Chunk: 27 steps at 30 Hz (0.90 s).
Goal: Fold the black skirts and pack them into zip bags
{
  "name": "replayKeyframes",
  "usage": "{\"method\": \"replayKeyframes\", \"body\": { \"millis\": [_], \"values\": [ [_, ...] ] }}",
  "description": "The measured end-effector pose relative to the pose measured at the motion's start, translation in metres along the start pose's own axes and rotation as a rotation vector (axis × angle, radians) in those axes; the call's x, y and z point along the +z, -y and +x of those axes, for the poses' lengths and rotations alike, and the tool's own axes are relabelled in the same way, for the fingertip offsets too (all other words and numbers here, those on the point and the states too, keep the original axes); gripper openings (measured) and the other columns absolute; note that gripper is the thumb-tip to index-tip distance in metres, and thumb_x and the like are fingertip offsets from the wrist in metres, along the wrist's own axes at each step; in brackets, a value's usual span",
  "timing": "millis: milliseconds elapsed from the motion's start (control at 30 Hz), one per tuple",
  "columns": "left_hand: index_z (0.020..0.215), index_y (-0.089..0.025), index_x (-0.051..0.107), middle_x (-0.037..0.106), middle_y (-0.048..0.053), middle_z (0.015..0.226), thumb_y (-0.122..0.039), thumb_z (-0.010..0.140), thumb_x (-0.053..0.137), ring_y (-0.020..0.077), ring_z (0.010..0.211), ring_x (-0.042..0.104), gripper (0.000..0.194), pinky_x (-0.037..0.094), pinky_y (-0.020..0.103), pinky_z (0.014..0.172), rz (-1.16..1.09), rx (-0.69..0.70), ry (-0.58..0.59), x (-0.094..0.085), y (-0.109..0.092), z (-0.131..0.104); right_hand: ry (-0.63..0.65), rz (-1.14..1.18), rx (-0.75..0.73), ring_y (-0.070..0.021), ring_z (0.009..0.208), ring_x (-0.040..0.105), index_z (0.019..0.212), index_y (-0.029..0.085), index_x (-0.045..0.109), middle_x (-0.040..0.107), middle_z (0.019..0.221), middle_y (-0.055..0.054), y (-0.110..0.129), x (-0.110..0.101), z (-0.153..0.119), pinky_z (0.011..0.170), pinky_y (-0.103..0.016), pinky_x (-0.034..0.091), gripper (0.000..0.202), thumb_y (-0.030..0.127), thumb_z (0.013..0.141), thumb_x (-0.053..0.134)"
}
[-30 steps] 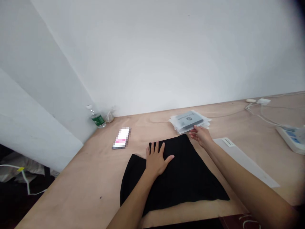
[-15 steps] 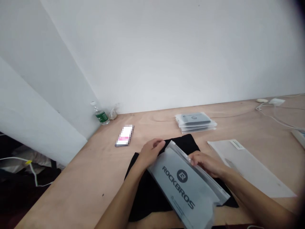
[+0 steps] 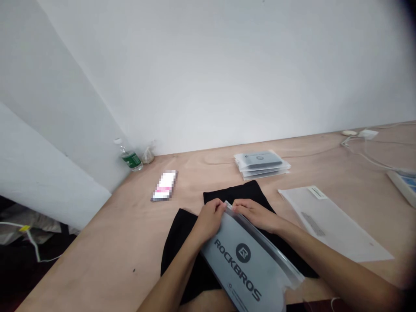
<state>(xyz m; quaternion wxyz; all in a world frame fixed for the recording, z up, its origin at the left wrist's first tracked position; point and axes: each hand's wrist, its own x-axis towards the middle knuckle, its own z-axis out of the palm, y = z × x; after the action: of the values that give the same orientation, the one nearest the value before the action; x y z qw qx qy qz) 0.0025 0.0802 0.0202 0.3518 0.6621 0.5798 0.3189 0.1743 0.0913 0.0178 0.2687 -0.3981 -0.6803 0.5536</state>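
A frosted plastic zip bag (image 3: 234, 255) printed ROCKBROS lies tilted between my hands, with something flat and greyish inside. My left hand (image 3: 211, 219) pinches its upper left corner. Close beside it, my right hand (image 3: 255, 213) grips the zip strip near that same corner. Beneath the bag and my wrists a black cloth item (image 3: 182, 234) is spread on the table; the bag and my arms cover much of it.
A stack of filled frosted bags (image 3: 261, 164) stands at the back. On the right lie a flat frosted bag (image 3: 334, 225) with a label, white cables (image 3: 364, 151) and a pale device (image 3: 403, 184). A phone (image 3: 164, 185) and water bottle (image 3: 130, 159) are at the left of the wooden table (image 3: 107, 251).
My right hand has moved left along the zip strip to the bag's upper corner. My left hand has closed on that corner. The whole view has shifted slightly.
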Motion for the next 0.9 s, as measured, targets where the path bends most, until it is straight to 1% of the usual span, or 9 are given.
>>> {"method": "replayKeyframes", "body": {
  "millis": [200, 367, 500, 600, 667, 700, 767, 833, 900],
  "values": [
    [0.054, -0.019, 0.046, 0.046, -0.004, 0.054, -0.035, 0.077, 0.048, 0.0142, 0.056, 0.042, 0.029, 0.03, 0.025, 0.056, -0.043, -0.071, -0.213, -0.025, 0.02, 0.004, 0.017, -0.019, 0.076, -0.01, 0.057, 0.042, 0.057, 0.018, 0.046, 0.045, 0.059, 0.003, -0.009, -0.017, -0.027, 0.052, -0.021, 0.033, 0.023, 0.027, 0.078, 0.042],
    [0.052, -0.019, 0.047, 0.043, -0.005, 0.052, -0.035, 0.073, 0.052, 0.013, 0.054, 0.04, 0.027, 0.029, 0.024, 0.052, -0.14, -0.128, -0.378, -0.04, 0.033, 0.003, 0.047, 0.261, 0.321, -0.0159, 0.058, 0.062, 0.069, 0.019, 0.048, 0.061, 0.068, -0.001, -0.014, -0.027, -0.041, 0.05, -0.026, 0.046, 0.017, 0.034, 0.076, 0.045],
    [0.058, -0.018, 0.045, 0.042, -0.005, 0.055, -0.04, 0.076, 0.048, 0.0117, 0.054, 0.04, 0.028, 0.032, 0.023, 0.051, -0.284, -0.192, -0.514, -0.035, 0.033, -0.003, -0.117, 0.523, 0.301, -0.0176, 0.065, 0.065, 0.084, 0.02, 0.053, 0.066, 0.084, -0.006, -0.012, -0.021, -0.046, 0.058, -0.031, 0.052, 0.03, 0.048, 0.08, 0.044],
    [0.072, -0.019, 0.045, 0.047, -0.004, 0.063, -0.043, 0.082, 0.037, 0.0117, 0.059, 0.047, 0.027, 0.04, 0.024, 0.056, -0.42, -0.214, -0.61, -0.015, 0.018, -0.021, -0.252, 0.76, 0.211, -0.0221, 0.091, 0.063, 0.108, 0.023, 0.049, 0.064, 0.107, -0.009, -0.009, -0.003, -0.049, 0.076, -0.037, 0.051, 0.04, 0.051, 0.083, 0.039],
    [0.08, -0.02, 0.044, 0.051, -0.003, 0.071, -0.044, 0.084, 0.035, 0.0116, 0.063, 0.051, 0.027, 0.044, 0.025, 0.061, -0.515, -0.196, -0.631, 0.001, 0.005, -0.041, -0.346, 0.884, 0.144, -0.0232, 0.106, 0.057, 0.116, 0.025, 0.045, 0.06, 0.118, -0.008, -0.006, 0.011, -0.052, 0.085, -0.039, 0.048, 0.041, 0.048, 0.083, 0.043],
    [0.082, -0.02, 0.045, 0.054, -0.003, 0.073, -0.044, 0.084, 0.038, 0.0118, 0.065, 0.053, 0.025, 0.045, 0.025, 0.062, -0.637, -0.175, -0.599, 0.007, -0.001, -0.051, -0.393, 0.923, 0.125, -0.0233, 0.109, 0.055, 0.117, 0.026, 0.045, 0.059, 0.121, -0.007, -0.005, 0.018, -0.053, 0.087, -0.039, 0.048, 0.041, 0.046, 0.082, 0.047],
    [0.082, -0.02, 0.049, 0.057, -0.001, 0.075, -0.043, 0.083, 0.046, 0.013, 0.068, 0.056, 0.024, 0.046, 0.025, 0.063, -0.709, -0.153, -0.43, 0.013, -0.01, -0.069, -0.468, 0.941, 0.123, -0.0243, 0.112, 0.053, 0.114, 0.025, 0.048, 0.058, 0.122, -0.006, -0.003, 0.028, -0.055, 0.088, -0.039, 0.048, 0.04, 0.041, 0.078, 0.055],
    [0.083, -0.02, 0.054, 0.061, 0.001, 0.085, -0.04, 0.081, 0.052, 0.015, 0.078, 0.058, 0.021, 0.047, 0.026, 0.068, -0.645, -0.107, -0.432, 0.007, -0.013, -0.077, -0.495, 0.915, 0.161, -0.0266, 0.111, 0.054, 0.111, 0.023, 0.052, 0.06, 0.119, -0.007, -0.001, 0.032, -0.057, 0.087, -0.041, 0.049, 0.04, 0.039, 0.075, 0.06],
    [0.085, -0.02, 0.059, 0.064, 0.003, 0.092, -0.037, 0.079, 0.055, 0.0166, 0.084, 0.059, 0.018, 0.046, 0.027, 0.073, -0.508, -0.064, -0.501, -0.007, -0.015, -0.077, -0.484, 0.901, 0.197, -0.0282, 0.108, 0.056, 0.108, 0.021, 0.055, 0.062, 0.115, -0.008, -0.001, 0.033, -0.059, 0.086, -0.043, 0.049, 0.038, 0.037, 0.073, 0.062]
  ]
}}
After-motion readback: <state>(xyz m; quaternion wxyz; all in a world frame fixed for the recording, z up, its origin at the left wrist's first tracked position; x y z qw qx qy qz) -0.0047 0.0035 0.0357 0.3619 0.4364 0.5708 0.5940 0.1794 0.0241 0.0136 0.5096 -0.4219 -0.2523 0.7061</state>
